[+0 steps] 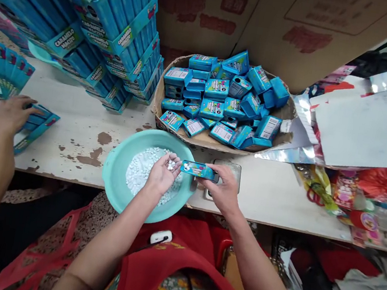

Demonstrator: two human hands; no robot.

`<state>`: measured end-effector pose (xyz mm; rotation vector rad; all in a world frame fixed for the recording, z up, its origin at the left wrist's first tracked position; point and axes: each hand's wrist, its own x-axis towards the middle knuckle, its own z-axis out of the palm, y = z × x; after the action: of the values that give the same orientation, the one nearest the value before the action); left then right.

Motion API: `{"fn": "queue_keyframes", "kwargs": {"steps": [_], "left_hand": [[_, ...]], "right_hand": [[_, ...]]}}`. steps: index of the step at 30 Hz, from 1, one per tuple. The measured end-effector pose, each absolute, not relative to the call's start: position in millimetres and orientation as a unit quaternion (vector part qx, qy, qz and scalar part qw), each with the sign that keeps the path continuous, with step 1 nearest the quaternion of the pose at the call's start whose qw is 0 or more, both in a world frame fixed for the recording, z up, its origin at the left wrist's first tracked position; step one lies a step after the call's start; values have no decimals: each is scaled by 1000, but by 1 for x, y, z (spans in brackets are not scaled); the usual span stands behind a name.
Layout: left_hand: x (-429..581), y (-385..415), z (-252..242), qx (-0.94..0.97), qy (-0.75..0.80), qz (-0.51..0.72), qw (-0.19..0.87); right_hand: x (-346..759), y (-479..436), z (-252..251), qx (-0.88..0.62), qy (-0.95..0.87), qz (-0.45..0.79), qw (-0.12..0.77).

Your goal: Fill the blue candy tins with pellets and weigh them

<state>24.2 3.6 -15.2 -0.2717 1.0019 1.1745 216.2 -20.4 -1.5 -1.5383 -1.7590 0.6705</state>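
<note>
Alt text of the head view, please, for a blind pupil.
A person's left hand cups white pieces over a turquoise basin of more; the right hand holds a blue box. Behind, a cardboard tray holds more boxes.

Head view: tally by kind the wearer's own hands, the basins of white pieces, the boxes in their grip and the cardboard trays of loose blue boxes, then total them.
Left hand and right hand: 2
Basin: 1
Gripped box: 1
Tray: 1
Total: 5
</note>
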Motion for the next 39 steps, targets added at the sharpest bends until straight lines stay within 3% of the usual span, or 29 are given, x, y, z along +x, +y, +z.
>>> {"fn": "queue_keyframes", "kwargs": {"steps": [4,7,12,21,25,39], "left_hand": [[15,5,-25,-58,461,467,752],[9,7,-35,17,528,442,725],[0,5,-57,172,622,402,649],[-20,-27,-82,503,684,228,477],[-27,-34,-84,487,703,237,461],[-29,-39,-89,470,675,220,524]], "right_hand": [[260,-26,-38,-648,-504,355,447],[291,-29,-68,-674,-396,386,491],[318,-31,-94,-700,-351,374,496],[352,-82,-88,-753,-319,293,495],[368,-110,-100,-804,-234,237,493],[358,-126,-122,-800,-210,282,485]]}}
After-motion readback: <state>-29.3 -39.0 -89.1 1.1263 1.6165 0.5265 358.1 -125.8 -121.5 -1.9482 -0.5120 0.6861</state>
